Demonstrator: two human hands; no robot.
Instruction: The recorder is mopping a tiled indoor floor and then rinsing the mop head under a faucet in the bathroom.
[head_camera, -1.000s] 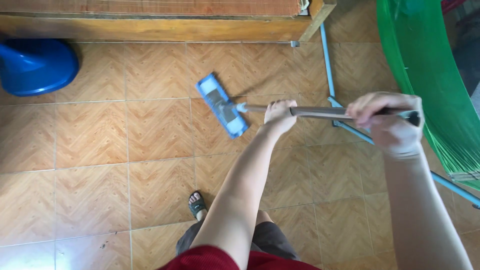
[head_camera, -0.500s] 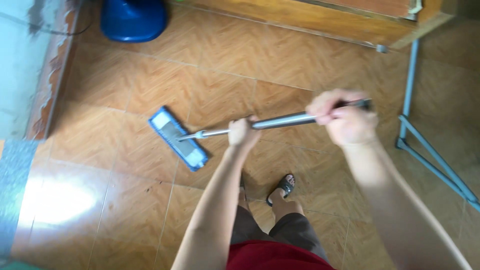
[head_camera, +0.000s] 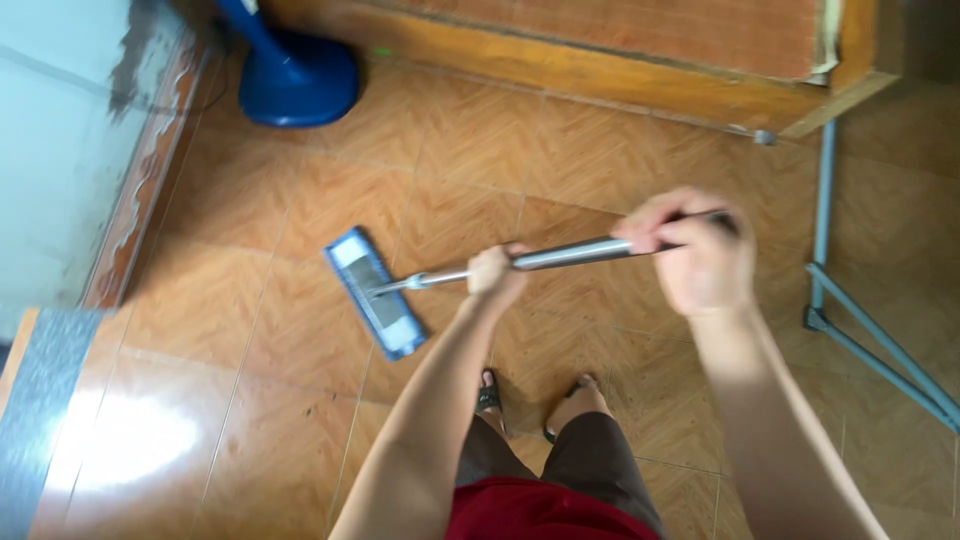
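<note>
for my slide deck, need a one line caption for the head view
Both hands grip a metal mop handle, left hand lower, right hand near the top, its blue flat mop head on the tiled floor.

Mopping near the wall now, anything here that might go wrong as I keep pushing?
The flat blue mop head lies close to the wall skirting, so a long push may knock it. The blue fan base stands just beyond on the tiles and could be bumped. The floor at lower left shines as if wet, and the sandalled feet are close by, so slipping is possible. Both the left hand and right hand grip the metal pole.
</note>
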